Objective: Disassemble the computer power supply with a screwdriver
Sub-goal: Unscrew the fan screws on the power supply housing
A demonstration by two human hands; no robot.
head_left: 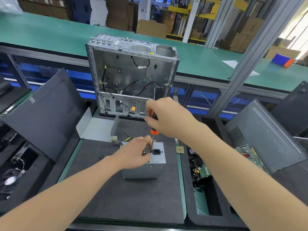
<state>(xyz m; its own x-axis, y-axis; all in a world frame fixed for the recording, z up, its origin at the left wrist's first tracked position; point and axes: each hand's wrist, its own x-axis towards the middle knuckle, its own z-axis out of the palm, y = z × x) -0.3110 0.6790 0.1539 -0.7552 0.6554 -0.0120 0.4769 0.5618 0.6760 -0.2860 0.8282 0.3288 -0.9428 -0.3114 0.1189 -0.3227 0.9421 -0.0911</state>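
The grey power supply stands on end on the dark mat, its socket face up with the black mains socket showing. My right hand grips the orange-and-black screwdriver upright, its tip down on the top face just left of the socket. My left hand rests on the top face, fingers curled beside the screwdriver shaft and covering the left part of that face. A bundle of wires with a white plug trails behind the unit.
An open, stripped computer case stands behind the mat, with a bent grey metal cover lying in front of it. Dark panels lean at left and right. A bin with circuit boards sits to the right; a small chip lies near the unit.
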